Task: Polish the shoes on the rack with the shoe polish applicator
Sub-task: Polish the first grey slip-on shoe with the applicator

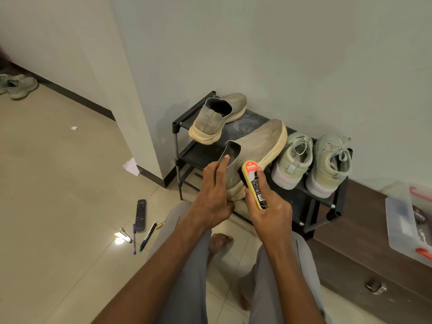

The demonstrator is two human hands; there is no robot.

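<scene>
Shoe: we hold the beige slip-on shoe [254,146] lifted over the front edge of the shoe rack [313,197], toe toward the wall.
Left hand [214,195]: our grip wraps the heel, thumb up by the collar; keep it firm so the shoe cannot twist.
Right hand [268,206]: our grip is curled round the Kiwi shoe polish applicator [254,183], its sponge side against the shoe's side near the heel.
Technique: we judge short, even strokes with light pressure best.
Waiting: its mate [217,118] at the rack's left end, the laced sneakers [313,160] at its right.
</scene>
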